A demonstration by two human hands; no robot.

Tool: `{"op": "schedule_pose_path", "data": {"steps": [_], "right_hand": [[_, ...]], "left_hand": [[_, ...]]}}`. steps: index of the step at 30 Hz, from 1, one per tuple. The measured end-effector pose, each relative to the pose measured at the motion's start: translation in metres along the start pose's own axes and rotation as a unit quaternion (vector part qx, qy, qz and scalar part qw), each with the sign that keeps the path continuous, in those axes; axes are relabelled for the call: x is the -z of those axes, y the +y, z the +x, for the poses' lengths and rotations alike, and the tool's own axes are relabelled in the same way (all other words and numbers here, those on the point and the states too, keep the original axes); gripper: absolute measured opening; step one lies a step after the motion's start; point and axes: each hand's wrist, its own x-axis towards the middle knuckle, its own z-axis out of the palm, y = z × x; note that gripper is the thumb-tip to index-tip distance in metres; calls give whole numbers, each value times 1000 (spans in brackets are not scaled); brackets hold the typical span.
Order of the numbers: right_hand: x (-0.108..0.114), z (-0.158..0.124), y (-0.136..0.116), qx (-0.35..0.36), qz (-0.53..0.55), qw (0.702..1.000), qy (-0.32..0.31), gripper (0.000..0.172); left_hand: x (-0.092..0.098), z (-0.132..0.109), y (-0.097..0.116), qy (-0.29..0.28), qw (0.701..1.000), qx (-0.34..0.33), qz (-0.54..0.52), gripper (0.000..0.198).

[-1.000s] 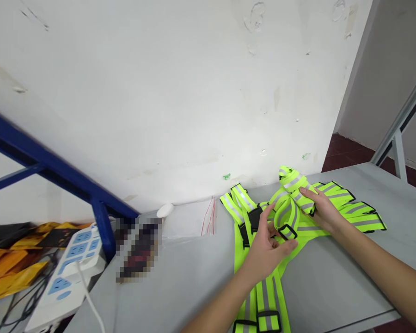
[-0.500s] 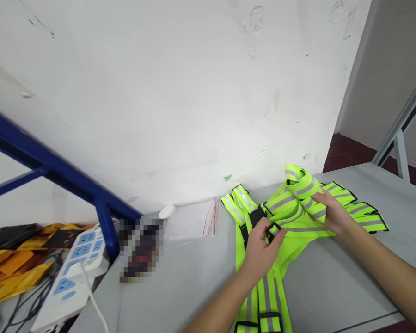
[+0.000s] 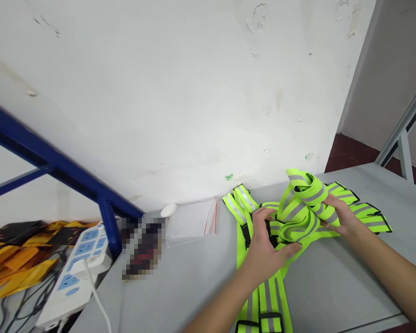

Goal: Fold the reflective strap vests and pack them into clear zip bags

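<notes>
A tangle of neon-yellow reflective straps [image 3: 300, 203] with grey stripes and black buckles lies on the grey table [image 3: 194, 282] against the white wall. My left hand [image 3: 266, 247] curls over the straps at a black buckle [image 3: 268, 229], thumb stretched out to the right. My right hand [image 3: 339, 215] grips a raised loop of the same straps from the right side. More strap ends [image 3: 261, 300] run toward the table's front edge.
A clear plastic bag with red lines [image 3: 197, 222] and a small white object [image 3: 168, 210] lie by the wall. A white power strip [image 3: 79, 273] with blue sockets, cables and yellow-black packets [image 3: 14, 259] sit at left under a blue metal frame [image 3: 55, 164]. A grey metal frame [image 3: 402, 138] stands right.
Both hands have gathered the straps closer together into a bunch. My left hand went from pinching the buckle to curling over it. My right hand lifted the loop toward the middle.
</notes>
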Motion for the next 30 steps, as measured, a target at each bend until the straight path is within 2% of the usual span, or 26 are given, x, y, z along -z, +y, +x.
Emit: {"op": "schedule_pose_path", "data": {"steps": [3, 5, 7, 11, 13, 16, 20, 22, 25, 28, 30], "right_hand": [[-4, -2, 4, -60, 44, 996, -43, 31], [-9, -4, 8, -83, 53, 992, -74, 34], [-15, -6, 13, -103, 55, 987, -106, 38], [-20, -6, 18, -112, 42, 984, -132, 41], [-17, -3, 18, -102, 31, 987, -120, 41], [-9, 3, 18, -91, -9, 994, -59, 41], [-2, 8, 17, -74, -93, 992, 30, 41], [-3, 9, 14, -37, -151, 988, 22, 37], [-8, 9, 10, 24, -249, 968, -10, 31], [-14, 9, 12, 85, -331, 940, 2, 28], [-16, 9, 16, 133, -369, 920, 15, 28]], "left_hand": [[5, -1, 3, -40, 999, -4, -12, 118], [8, 0, 4, -82, 996, 26, -37, 129], [11, 4, 4, -93, 990, 58, -84, 121], [15, 14, 3, -112, 970, 100, -193, 63], [14, 16, 4, -154, 955, 126, -220, 49], [10, 16, 3, -193, 940, 157, -235, 40], [10, 16, 0, -204, 936, 157, -238, 30], [12, 17, -1, -218, 929, 174, -243, 26], [16, 17, -3, -211, 910, 240, -264, 19], [14, 16, -5, -174, 893, 293, -293, 28], [11, 16, -6, -146, 886, 302, -320, 38]]}}
